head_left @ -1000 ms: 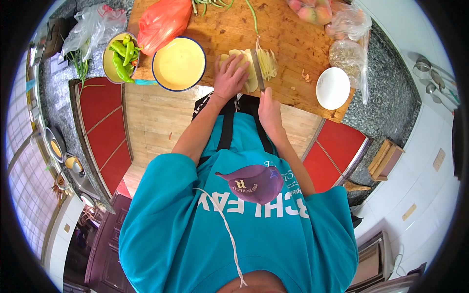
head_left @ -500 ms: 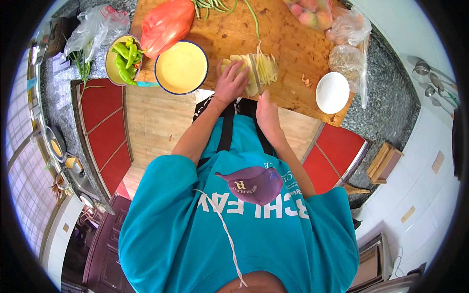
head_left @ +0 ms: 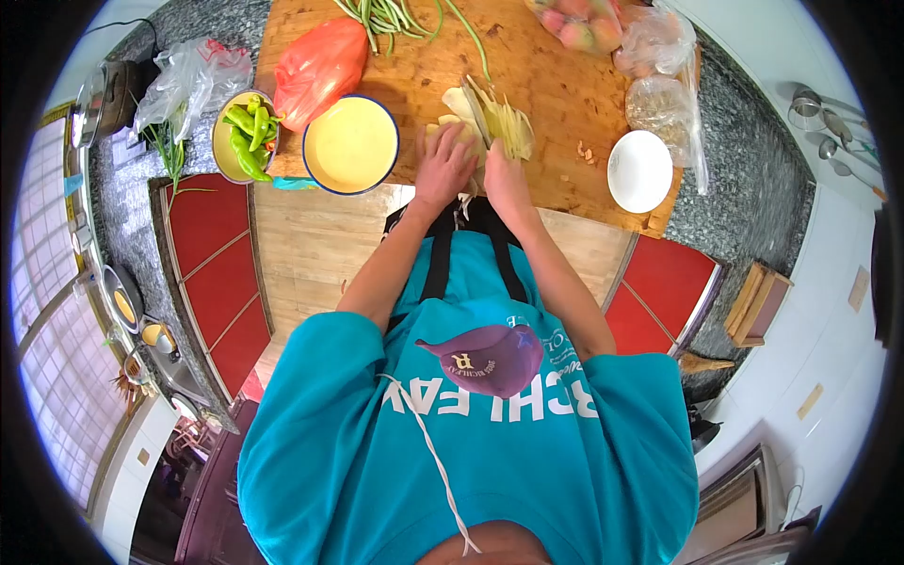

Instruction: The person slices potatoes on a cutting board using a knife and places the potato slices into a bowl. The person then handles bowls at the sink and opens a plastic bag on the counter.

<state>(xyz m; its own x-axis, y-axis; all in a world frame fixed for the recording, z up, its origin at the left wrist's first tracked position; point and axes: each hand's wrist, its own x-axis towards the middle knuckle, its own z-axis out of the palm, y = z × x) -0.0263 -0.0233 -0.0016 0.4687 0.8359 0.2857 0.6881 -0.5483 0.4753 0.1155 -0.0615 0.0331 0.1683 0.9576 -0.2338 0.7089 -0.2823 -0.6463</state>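
Observation:
Pale slices of what looks like potato (head_left: 460, 100) lie on the wooden board near its front edge. My left hand (head_left: 446, 166) presses down on them with curled fingers. Close beside it, my right hand (head_left: 508, 188) is closed around the handle of a kitchen knife (head_left: 477, 115), which is mostly hidden by the fingers. The blade slants away to the upper left, between the slices and a heap of thin potato strips (head_left: 512, 130). The strips lie to the right of the blade, fanned out on the board.
A cream enamel bowl (head_left: 350, 145), a bowl of green peppers (head_left: 249, 137) and a red plastic bag (head_left: 322, 71) stand left. Green beans (head_left: 405, 17) lie behind. To the right are a white bowl (head_left: 640, 171), small scraps (head_left: 585, 151) and clear bags (head_left: 661, 113) on the wooden board (head_left: 556, 104).
My right hand has moved forward and closer to my left hand, and the knife blade leans further left. My left hand stays on the slices. The whole view has shifted slightly.

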